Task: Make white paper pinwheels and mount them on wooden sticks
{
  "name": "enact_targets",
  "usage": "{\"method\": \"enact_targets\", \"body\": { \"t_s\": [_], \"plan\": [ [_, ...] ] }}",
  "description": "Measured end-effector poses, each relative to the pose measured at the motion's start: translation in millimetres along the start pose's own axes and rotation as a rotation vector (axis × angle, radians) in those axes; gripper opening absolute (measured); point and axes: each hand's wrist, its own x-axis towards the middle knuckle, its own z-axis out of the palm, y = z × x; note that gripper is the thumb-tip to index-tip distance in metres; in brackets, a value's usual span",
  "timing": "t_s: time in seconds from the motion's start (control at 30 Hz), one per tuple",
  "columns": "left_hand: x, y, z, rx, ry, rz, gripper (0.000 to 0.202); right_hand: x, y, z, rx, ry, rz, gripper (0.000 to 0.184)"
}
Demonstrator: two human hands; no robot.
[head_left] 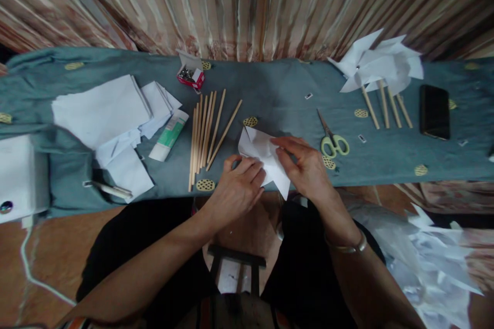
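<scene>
A white paper pinwheel without a stick lies at the table's near edge, between my hands. My left hand presses on its left side with bent fingers. From the right, my right hand pinches the paper between thumb and fingers. One pointed corner hangs toward me past the edge. Left of my hands lie several thin wooden sticks. Green-handled scissors rest to the right, blades pointing away.
Finished pinwheels lie back right beside a phone. Leftward are a paper stack, a green-and-white tube and an opened red box of small metal pieces. A plastic bag of pinwheels stands low right.
</scene>
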Motion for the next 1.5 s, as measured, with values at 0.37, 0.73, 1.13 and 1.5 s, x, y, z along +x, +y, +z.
{"method": "enact_targets", "body": {
  "t_s": [0.37,0.73,1.13,1.5],
  "plan": [
    [0,-2,2.4,0.004,-0.003,0.005,0.021,53,10,24,-0.071,0.008,-0.049,0.027],
    [-1,-2,2.0,0.003,0.003,0.01,0.017,43,9,18,0.078,-0.049,-0.078,0.013],
    [-3,0,3.6,-0.013,-0.002,0.0,0.02,0,-4,10,-0.195,-0.082,-0.221,0.025],
    [-4,0,6.0,0.015,0.016,0.014,0.022,-2,-5,8,-0.298,-0.179,-0.184,0.022]
  ]
}}
